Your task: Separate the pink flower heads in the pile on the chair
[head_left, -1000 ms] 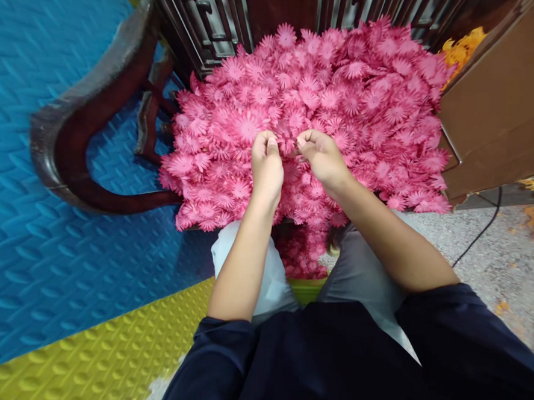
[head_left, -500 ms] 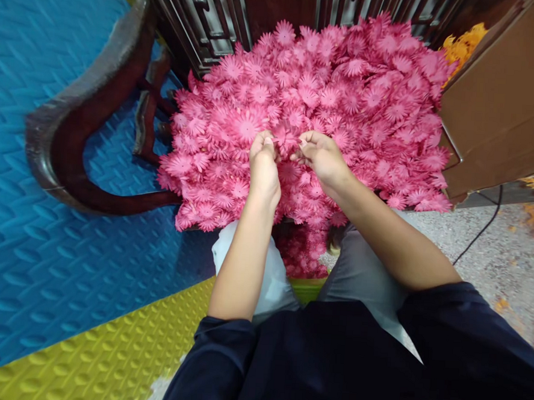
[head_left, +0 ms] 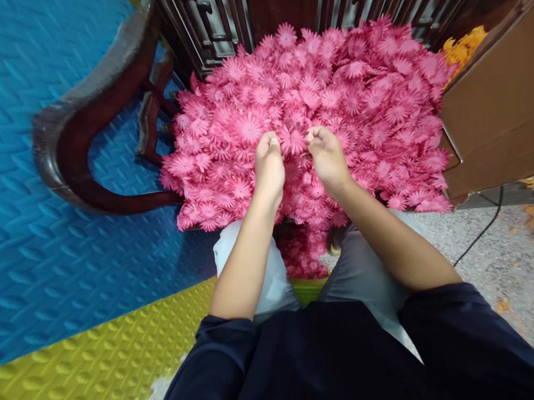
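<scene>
A pink artificial flower (head_left: 293,140) with thin pointed petals is between my two hands, above a wide heap of the same pink flowers (head_left: 372,101). My left hand (head_left: 270,164) is closed, thumb against fingers, gripping the flower's left edge. On its other side, my right hand (head_left: 327,158) pinches the petals between thumb and fingertips. The fingertips partly blend into the pink behind them.
A dark wooden chair arm (head_left: 67,133) curves at the left over the blue mat (head_left: 10,257). To the right stands a brown cardboard box (head_left: 503,106) with orange petals (head_left: 464,49) behind it. More pink flowers fill a green container (head_left: 307,290) between my knees.
Both hands have shifted slightly to the right, together with the flower. The flower's petals look more spread between the fingers now.
</scene>
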`<move>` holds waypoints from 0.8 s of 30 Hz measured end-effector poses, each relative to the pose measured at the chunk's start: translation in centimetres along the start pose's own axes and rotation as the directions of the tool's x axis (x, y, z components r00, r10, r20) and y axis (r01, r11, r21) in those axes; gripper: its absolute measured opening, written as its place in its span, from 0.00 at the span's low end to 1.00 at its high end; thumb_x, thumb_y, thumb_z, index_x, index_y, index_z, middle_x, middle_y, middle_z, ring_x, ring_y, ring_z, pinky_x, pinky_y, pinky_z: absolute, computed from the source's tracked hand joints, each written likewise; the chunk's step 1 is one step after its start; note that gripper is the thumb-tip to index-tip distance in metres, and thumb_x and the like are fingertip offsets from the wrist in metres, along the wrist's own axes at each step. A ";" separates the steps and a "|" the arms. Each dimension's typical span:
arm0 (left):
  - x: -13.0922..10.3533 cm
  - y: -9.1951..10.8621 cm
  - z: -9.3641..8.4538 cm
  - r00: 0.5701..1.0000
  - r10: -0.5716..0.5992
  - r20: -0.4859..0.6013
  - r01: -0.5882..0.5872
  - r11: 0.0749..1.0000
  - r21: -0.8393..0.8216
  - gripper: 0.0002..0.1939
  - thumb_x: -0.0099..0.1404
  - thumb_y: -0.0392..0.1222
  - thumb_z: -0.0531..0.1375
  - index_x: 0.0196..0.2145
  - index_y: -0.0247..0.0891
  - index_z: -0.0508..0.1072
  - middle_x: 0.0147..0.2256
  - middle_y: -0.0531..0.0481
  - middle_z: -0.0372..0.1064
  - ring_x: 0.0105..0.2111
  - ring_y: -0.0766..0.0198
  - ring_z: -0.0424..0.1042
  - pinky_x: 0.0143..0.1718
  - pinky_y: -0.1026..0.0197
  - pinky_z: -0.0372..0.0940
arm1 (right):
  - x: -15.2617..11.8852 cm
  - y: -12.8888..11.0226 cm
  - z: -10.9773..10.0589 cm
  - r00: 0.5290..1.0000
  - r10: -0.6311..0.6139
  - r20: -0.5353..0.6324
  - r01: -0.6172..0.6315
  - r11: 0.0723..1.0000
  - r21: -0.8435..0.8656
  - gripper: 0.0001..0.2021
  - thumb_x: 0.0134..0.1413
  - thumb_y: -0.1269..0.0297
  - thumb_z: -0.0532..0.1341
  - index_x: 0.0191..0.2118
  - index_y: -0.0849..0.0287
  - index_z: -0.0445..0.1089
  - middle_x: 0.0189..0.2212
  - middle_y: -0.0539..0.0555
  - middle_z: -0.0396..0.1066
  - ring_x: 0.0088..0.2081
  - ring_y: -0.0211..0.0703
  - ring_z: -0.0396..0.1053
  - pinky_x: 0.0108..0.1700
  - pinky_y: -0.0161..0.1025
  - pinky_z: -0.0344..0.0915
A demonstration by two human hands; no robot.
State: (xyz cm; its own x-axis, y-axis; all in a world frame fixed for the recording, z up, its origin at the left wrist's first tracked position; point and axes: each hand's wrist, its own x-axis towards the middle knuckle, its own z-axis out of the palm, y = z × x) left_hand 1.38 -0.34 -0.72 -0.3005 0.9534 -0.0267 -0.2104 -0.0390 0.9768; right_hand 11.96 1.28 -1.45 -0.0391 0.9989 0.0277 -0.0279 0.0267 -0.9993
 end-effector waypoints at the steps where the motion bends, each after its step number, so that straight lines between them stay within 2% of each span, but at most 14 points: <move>1: -0.2 -0.1 0.3 1.000 0.015 -0.023 -0.014 0.999 0.045 0.14 0.67 0.45 0.55 0.25 0.40 0.59 0.24 0.55 0.52 0.26 0.68 0.58 0.33 0.64 0.57 | -0.1 0.2 0.0 0.997 -0.074 -0.017 0.073 0.995 -0.064 0.07 0.60 0.62 0.54 0.31 0.55 0.58 0.26 0.48 0.59 0.31 0.35 0.61 0.39 0.35 0.64; 3: -0.6 -0.2 0.6 0.999 0.044 -0.026 -0.041 0.993 0.110 0.13 0.68 0.41 0.53 0.25 0.40 0.59 0.24 0.55 0.52 0.27 0.67 0.59 0.35 0.64 0.56 | -0.5 0.3 0.1 0.986 -0.167 -0.021 0.162 0.976 -0.145 0.10 0.60 0.54 0.54 0.33 0.55 0.60 0.29 0.49 0.61 0.36 0.37 0.64 0.45 0.37 0.64; 5: -0.9 -0.2 0.7 0.997 0.082 0.014 -0.083 0.986 0.142 0.13 0.68 0.38 0.52 0.25 0.40 0.58 0.24 0.54 0.53 0.28 0.67 0.59 0.35 0.64 0.57 | -1.1 0.0 0.4 0.982 -0.190 0.012 0.189 0.970 -0.151 0.14 0.59 0.49 0.54 0.36 0.54 0.62 0.33 0.50 0.65 0.41 0.38 0.66 0.49 0.38 0.64; 7: -1.2 -0.1 0.7 0.991 0.128 0.048 -0.135 0.977 0.167 0.12 0.68 0.37 0.52 0.25 0.40 0.59 0.25 0.54 0.56 0.29 0.67 0.61 0.36 0.64 0.58 | -1.8 -0.4 0.9 0.978 -0.196 0.068 0.203 0.973 -0.114 0.17 0.56 0.46 0.56 0.41 0.54 0.63 0.39 0.52 0.69 0.45 0.39 0.67 0.52 0.38 0.64; 10: -1.2 0.2 0.3 0.982 0.186 0.020 -0.186 0.958 0.216 0.12 0.67 0.37 0.53 0.25 0.40 0.57 0.26 0.54 0.57 0.31 0.66 0.62 0.37 0.64 0.58 | -2.0 -0.5 1.2 0.976 -0.184 0.116 0.192 0.979 -0.062 0.20 0.52 0.46 0.60 0.43 0.55 0.63 0.44 0.53 0.70 0.47 0.39 0.68 0.53 0.38 0.64; 13: -1.1 0.3 0.0 0.972 0.233 -0.007 -0.223 0.940 0.259 0.12 0.67 0.36 0.53 0.25 0.41 0.58 0.27 0.53 0.58 0.33 0.65 0.63 0.39 0.65 0.58 | -1.6 -0.2 1.2 0.979 -0.180 0.101 0.189 0.978 -0.089 0.16 0.52 0.49 0.61 0.39 0.56 0.64 0.40 0.53 0.71 0.45 0.40 0.69 0.52 0.38 0.64; 19: -1.4 0.6 0.2 0.945 0.326 -0.016 -0.302 0.894 0.329 0.10 0.65 0.37 0.55 0.27 0.41 0.60 0.28 0.53 0.60 0.35 0.64 0.65 0.41 0.64 0.58 | -1.3 -0.5 0.9 0.974 -0.224 0.027 0.225 0.955 -0.193 0.02 0.56 0.66 0.57 0.32 0.56 0.64 0.32 0.50 0.69 0.37 0.38 0.66 0.47 0.38 0.63; 24: -1.5 0.5 0.2 0.903 0.427 0.040 -0.416 0.850 0.323 0.10 0.66 0.45 0.55 0.29 0.41 0.61 0.29 0.52 0.63 0.33 0.65 0.65 0.39 0.63 0.60 | -1.2 -1.5 0.6 0.979 -0.200 -0.027 0.191 0.961 -0.202 0.07 0.54 0.71 0.55 0.26 0.57 0.59 0.24 0.47 0.60 0.29 0.35 0.60 0.38 0.36 0.61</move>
State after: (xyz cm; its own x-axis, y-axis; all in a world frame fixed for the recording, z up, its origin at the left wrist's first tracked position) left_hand 1.94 -1.76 -0.18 -0.3242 0.8566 0.4014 0.2470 -0.3330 0.9100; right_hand 11.42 0.00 0.03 -0.0055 0.9740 0.2264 0.1675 0.2241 -0.9601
